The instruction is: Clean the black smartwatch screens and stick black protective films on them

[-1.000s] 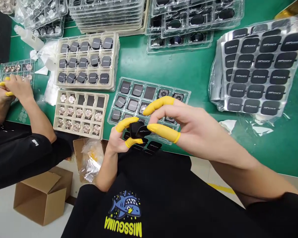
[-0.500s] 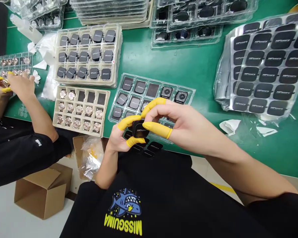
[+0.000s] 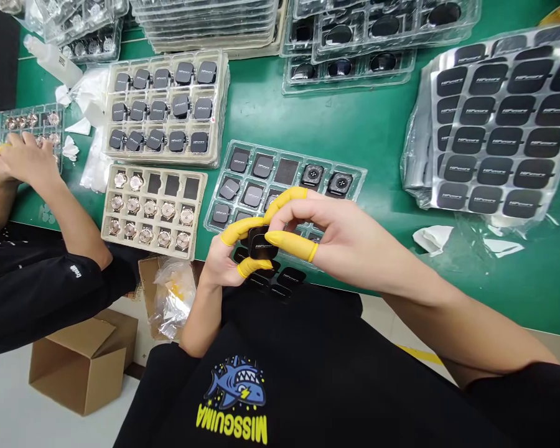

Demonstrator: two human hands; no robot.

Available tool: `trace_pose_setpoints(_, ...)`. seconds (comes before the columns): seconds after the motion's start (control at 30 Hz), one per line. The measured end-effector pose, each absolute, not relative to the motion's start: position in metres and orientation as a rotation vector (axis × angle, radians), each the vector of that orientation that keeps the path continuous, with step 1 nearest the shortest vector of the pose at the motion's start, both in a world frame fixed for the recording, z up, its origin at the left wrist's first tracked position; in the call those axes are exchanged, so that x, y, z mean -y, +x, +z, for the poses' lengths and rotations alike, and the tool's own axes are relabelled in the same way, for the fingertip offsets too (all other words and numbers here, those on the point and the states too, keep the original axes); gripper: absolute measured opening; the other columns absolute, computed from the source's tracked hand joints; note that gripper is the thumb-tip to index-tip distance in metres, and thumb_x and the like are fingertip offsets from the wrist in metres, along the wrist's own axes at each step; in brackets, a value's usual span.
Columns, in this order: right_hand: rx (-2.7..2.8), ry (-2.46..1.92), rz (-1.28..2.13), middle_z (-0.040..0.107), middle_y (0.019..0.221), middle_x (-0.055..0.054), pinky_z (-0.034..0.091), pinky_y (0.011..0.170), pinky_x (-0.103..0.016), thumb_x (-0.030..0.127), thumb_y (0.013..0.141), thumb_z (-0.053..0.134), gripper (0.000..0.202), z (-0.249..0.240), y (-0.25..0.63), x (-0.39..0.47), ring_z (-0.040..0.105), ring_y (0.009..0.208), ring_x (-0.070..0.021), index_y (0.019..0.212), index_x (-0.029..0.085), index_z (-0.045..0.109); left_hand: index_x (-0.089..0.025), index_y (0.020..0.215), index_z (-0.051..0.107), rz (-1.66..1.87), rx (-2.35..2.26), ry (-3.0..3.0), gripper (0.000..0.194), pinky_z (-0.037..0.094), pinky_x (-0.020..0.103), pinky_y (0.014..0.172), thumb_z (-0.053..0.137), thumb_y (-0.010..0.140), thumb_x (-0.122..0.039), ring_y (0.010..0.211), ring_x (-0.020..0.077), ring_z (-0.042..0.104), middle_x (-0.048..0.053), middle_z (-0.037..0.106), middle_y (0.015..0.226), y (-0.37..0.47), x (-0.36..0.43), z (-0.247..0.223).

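A black square watch head [image 3: 262, 245] with pale lettering on its face is held low over the table's near edge. Yellow finger cots cover several fingertips of both hands. My left hand [image 3: 223, 260] grips the watch head from the left, thumb below and fingers above. From the right, my right hand [image 3: 329, 227] bends over it, thumb and forefinger closed at its upper right edge. Just beyond lies a clear tray [image 3: 326, 163] with similar square watch heads, two of them sensor side up; my hands hide part of it. Black lettered film pieces [image 3: 292, 275] lie below my hands.
Left stands a beige tray [image 3: 196, 186] of rose-gold round watches, behind it a stack of trays [image 3: 221, 99] with black square watch heads. Right are sheets of black lettered films [image 3: 488, 140] and paper scraps [image 3: 433, 239]. A co-worker's hands [image 3: 30, 158] work far left.
My right hand has shifted very slightly left along the watch head, while my left hand keeps its hold. The co-worker's hands have come closer together over their tray.
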State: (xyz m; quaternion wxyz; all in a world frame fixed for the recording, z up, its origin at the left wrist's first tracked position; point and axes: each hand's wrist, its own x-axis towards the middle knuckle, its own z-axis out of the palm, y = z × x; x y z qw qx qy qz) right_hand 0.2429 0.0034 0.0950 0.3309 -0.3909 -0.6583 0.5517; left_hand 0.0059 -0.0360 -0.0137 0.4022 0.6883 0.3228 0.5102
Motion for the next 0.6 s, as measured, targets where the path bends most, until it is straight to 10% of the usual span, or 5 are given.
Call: trace_pose_setpoints(0.6,1.743,-0.987,1.409,0.077,0.102,-0.004,0.053,0.082,-0.037,0.016,0.099,0.074,0.012,0.0931,0.2426,-0.0027,0.068,0.093,-0.0220,0.090,0.025,0.075,-0.027,0.156,0.069,1.326,-0.823,1.747,0.075,0.072,0.031,0.097,0.096,0.092,-0.053,0.109,0.0247,0.089,0.009,0.087,0.129,0.0074,0.0350,-0.0112)
